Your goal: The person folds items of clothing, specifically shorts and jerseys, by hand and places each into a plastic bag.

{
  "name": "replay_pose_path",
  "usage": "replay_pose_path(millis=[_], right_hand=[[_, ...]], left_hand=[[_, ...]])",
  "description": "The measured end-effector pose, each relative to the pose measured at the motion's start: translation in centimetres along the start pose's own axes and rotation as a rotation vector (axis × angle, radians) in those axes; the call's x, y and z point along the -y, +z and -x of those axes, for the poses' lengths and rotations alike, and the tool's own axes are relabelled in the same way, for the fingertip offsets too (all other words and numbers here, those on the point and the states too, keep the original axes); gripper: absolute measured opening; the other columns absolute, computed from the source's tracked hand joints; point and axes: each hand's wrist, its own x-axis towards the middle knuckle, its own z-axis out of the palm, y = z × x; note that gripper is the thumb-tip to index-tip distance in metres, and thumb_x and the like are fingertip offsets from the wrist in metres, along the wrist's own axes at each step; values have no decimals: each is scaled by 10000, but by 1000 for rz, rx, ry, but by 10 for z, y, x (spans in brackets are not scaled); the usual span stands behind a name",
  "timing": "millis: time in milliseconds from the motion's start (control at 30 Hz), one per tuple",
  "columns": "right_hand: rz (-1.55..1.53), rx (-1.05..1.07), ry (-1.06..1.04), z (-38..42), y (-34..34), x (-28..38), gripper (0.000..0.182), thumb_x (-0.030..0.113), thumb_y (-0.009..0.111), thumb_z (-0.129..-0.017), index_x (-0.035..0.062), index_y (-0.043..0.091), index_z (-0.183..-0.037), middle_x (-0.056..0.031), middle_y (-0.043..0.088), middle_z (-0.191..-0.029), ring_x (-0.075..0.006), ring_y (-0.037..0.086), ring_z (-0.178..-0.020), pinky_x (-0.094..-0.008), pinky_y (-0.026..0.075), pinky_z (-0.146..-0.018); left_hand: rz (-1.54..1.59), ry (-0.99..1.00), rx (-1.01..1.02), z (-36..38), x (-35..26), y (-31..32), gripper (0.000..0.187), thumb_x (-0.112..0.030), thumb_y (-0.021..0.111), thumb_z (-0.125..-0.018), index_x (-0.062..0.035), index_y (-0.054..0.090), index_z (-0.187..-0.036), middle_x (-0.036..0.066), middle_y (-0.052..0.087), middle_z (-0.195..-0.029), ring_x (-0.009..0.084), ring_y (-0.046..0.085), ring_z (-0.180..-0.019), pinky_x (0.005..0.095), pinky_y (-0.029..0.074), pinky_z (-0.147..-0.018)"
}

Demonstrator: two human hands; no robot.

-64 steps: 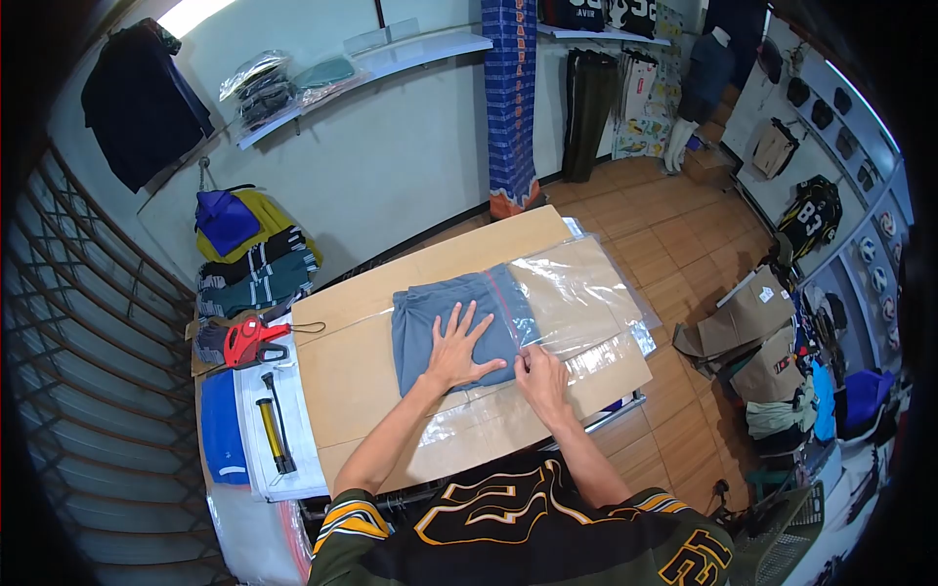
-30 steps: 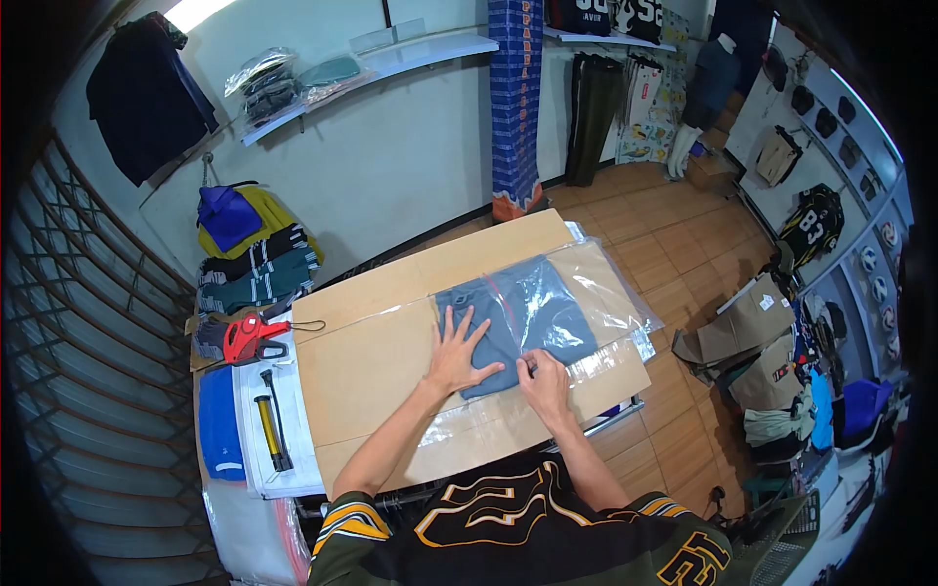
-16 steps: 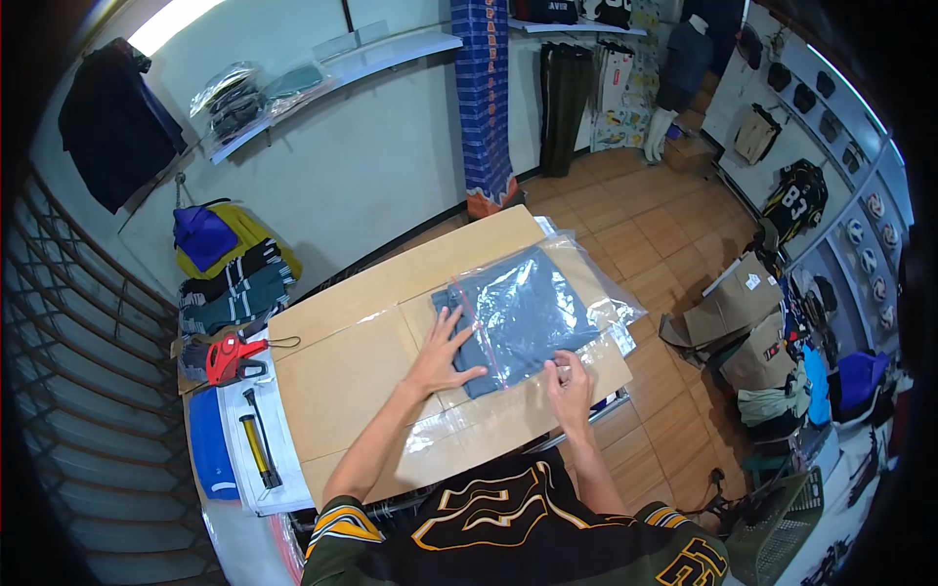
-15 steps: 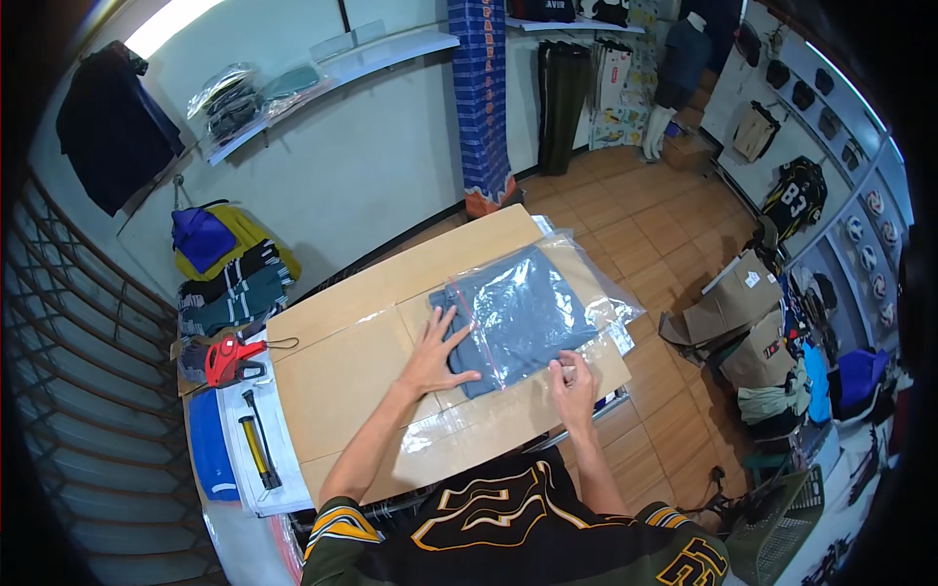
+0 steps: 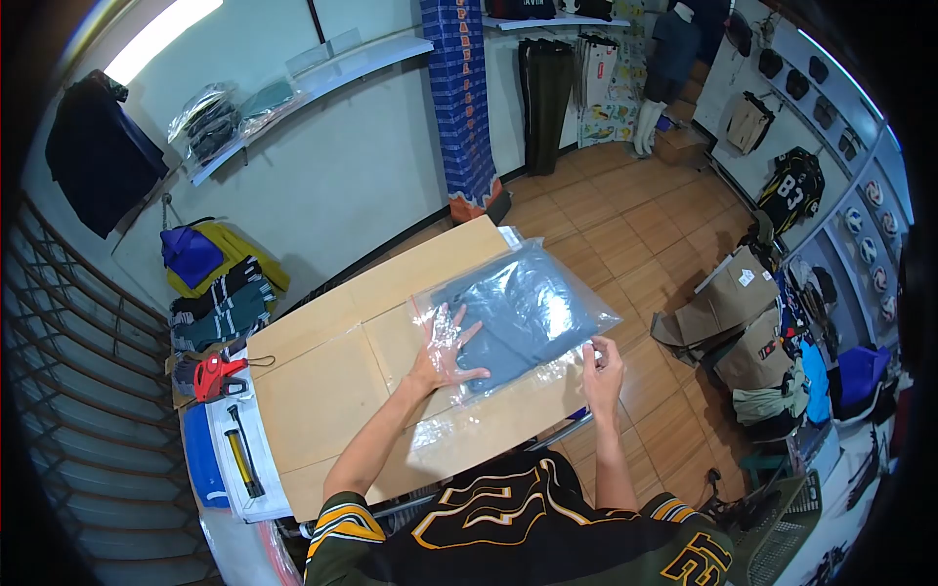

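Left hand [image 5: 447,347] spread flat, fingers apart, pressing through the clear plastic bag [image 5: 518,308] onto the folded grey garment [image 5: 508,317] inside it. Right hand [image 5: 603,366] pinched shut on the bag's near right edge. Bag lying at the right end of the cardboard-covered surface [image 5: 322,391]. At the left end: red price gun [image 5: 213,376], small yellow pump [image 5: 239,461]. Beyond: white wall with shelf [image 5: 313,83], wooden floor [image 5: 625,244], hanging clothes.

The number 83 shows on a black jersey [image 5: 793,190] hanging at right.
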Motion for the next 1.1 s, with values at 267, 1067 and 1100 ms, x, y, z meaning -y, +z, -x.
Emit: replay_pose_path(millis=[267,1067,1100], right_hand=[[-58,11,-22,-57,-16,-25,244,143,673,-942,-49,656,-1093,-168,729,-896,-207,672,-716,-343,537,-670],[-338,858,553,-221,64,-69,344,117,834,-802,-95,681,-1026,-164,735,-938,-218,720,-769,-330,595,-706],[-339,841,538,-222,63,-69,325,101,827,-803,-88,683,-1024,-164,734,-939,-218,720,-770,-330,595,-705]], left_hand=[[-14,-78,138,-39,-23,14,990,-723,749,-709,-165,505,-1489,239,279,-1617,478,118,-1522,620,152,-1215],[99,-710,-522,49,-46,18,393,-221,745,-826,-41,687,-1170,164,606,-1344,368,511,-1314,465,388,-1112],[97,-710,-522,49,-45,18,397,-232,751,-821,-42,687,-1164,158,607,-1344,367,512,-1314,466,386,-1109]])
